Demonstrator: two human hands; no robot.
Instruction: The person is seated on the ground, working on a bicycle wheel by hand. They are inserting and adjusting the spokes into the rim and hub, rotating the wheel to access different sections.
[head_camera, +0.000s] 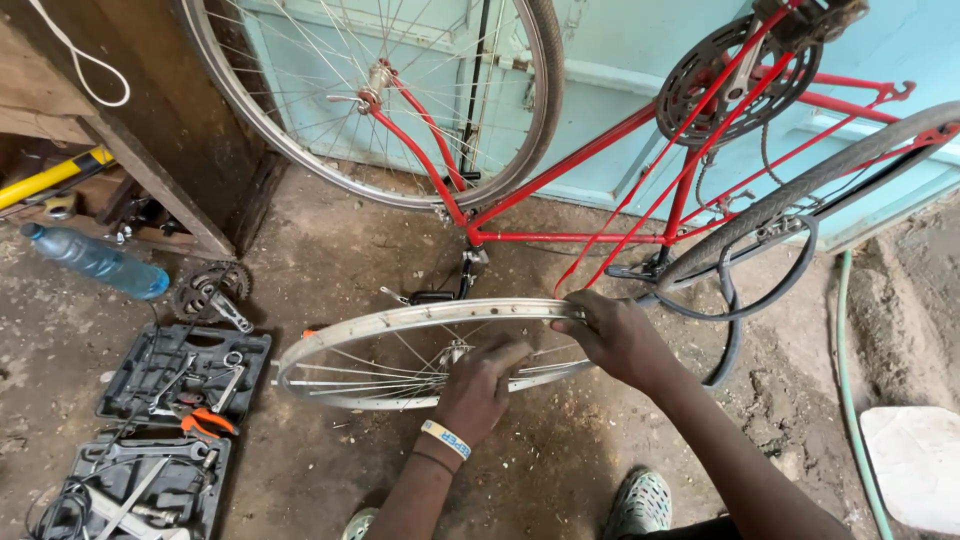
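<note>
A bare silver bicycle rim (360, 325) with spokes lies nearly flat in front of me, above the dirt floor. My right hand (615, 335) grips its far right edge. My left hand (480, 385), with a band on the wrist, reaches into the spokes close to the hub (455, 352). Behind the rim stands an upturned red bicycle frame (570, 238), resting on its saddle and handlebar. Its front wheel (400, 90) is still mounted at the upper left, and a loose black tyre (800, 190) leans at the right.
An open grey tool case (185, 375) with wrenches and orange pliers lies at the left, a second tool tray (140, 490) below it. Nearby are a chainring with crank (212, 292), a blue water bottle (100, 262), a wooden bench (130, 150), a green hose (850, 390) and a white slab (915, 465).
</note>
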